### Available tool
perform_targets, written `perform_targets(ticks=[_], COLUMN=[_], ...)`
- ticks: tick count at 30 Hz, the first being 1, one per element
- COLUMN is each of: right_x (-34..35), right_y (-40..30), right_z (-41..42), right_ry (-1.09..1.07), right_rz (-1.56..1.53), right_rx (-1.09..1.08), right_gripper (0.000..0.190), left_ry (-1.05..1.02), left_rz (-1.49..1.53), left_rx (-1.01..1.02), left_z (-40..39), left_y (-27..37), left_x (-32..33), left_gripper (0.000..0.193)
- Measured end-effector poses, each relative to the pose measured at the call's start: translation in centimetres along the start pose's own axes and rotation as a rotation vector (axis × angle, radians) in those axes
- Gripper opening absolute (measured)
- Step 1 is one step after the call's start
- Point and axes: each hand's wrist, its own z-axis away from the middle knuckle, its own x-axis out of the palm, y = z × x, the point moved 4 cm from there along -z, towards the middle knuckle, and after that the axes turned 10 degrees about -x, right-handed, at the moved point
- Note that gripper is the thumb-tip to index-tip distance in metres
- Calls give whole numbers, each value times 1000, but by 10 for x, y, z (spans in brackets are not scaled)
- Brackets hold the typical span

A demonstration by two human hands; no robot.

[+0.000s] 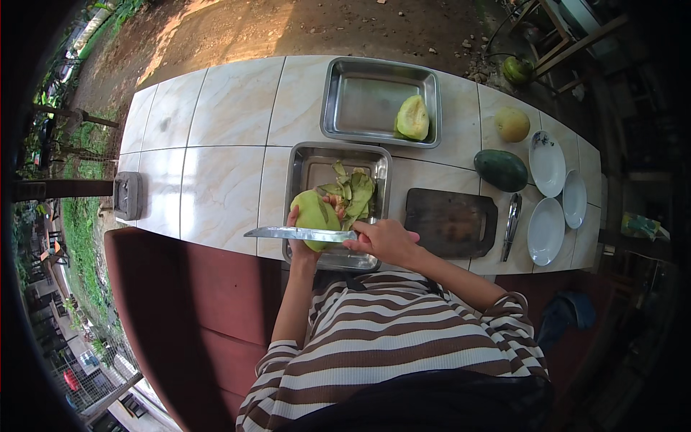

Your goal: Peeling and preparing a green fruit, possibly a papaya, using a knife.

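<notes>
My left hand (pixel 300 245) holds a partly peeled green fruit (pixel 318 214) over the nearer stainless steel tray (pixel 385 178). In my right hand (pixel 384 241) is the handle of a knife (pixel 302 233), whose long blade points left and lies across the near side of the fruit. Green peels (pixel 358 194) are heaped in that tray, just right of the fruit. Behind it, a second steel tray (pixel 345 127) holds a pale green peeled fruit piece (pixel 413 119) in its right part.
Right of the trays lie a dark cutting board (pixel 451 222), a dark green fruit (pixel 501 170), a round yellowish fruit (pixel 512 124) and a metal peeler or folded knife (pixel 510 227). White oval dishes (pixel 546 231) stand near the table's right end. A grey ashtray-like block (pixel 128 196) sits far left.
</notes>
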Motion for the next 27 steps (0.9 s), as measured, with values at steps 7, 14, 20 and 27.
perform_targets(ticks=[7, 14, 20, 27], right_x=[1, -2, -4, -11], right_y=[3, 4, 2, 4], right_z=[5, 0, -3, -3], right_ry=[54, 79, 90, 68], right_rz=[82, 156, 183, 208], right_rx=[-12, -36, -57, -29], right_gripper=[42, 43, 42, 44], left_ry=[-82, -76, -20, 55], left_rz=[68, -13, -113, -257], left_rx=[-63, 40, 25, 41], left_z=[1, 3, 6, 7], left_y=[-8, -8, -8, -6], left_x=[18, 23, 20, 25], left_gripper=[49, 46, 49, 58])
